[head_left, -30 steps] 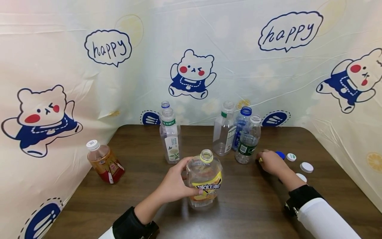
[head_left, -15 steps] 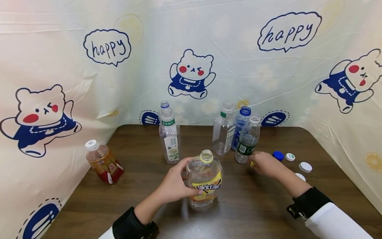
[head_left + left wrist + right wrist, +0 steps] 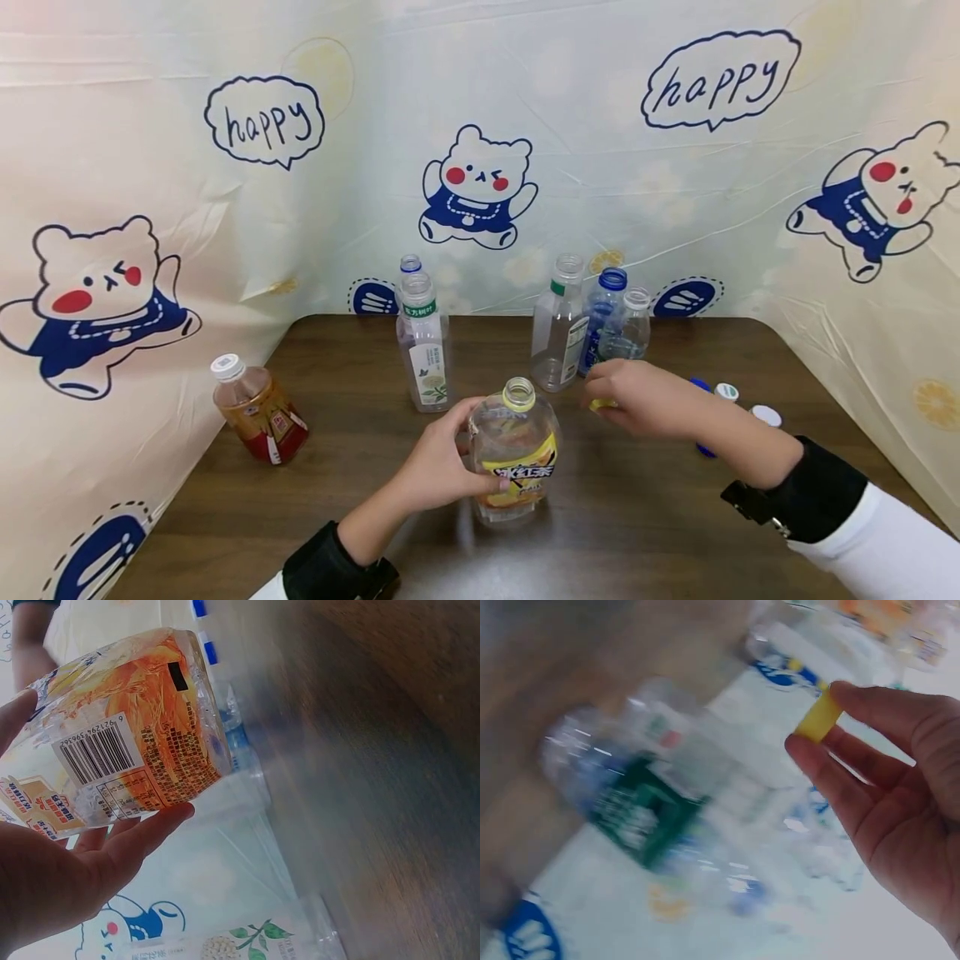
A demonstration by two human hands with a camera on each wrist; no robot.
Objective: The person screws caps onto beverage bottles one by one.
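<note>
A clear plastic bottle (image 3: 517, 454) with a yellow label and an uncapped, yellow-ringed neck stands upright near the middle of the table. My left hand (image 3: 446, 462) grips it from the left, thumb across the front; the left wrist view shows the barcode side of the bottle (image 3: 112, 742). Between thumb and fingers, my right hand (image 3: 637, 398) pinches a yellow bottle cap (image 3: 603, 404), raised to the right of that bottle's neck. The right wrist view shows the yellow cap (image 3: 819, 718) at the fingertips, with a blurred green-labelled bottle (image 3: 645, 814) beyond.
Uncapped empty bottles stand behind: a white-labelled one (image 3: 426, 358) at centre-left, a clear one (image 3: 555, 333) and a blue one (image 3: 600, 317) at centre-right. A capped bottle of reddish drink (image 3: 258, 412) stands at left. Loose caps, one white (image 3: 765, 415), lie at right, partly behind my forearm.
My right hand has moved left and up from beside the loose caps, carrying the yellow cap towards the yellow-labelled bottle. The left hand and its bottle have stayed in place.
</note>
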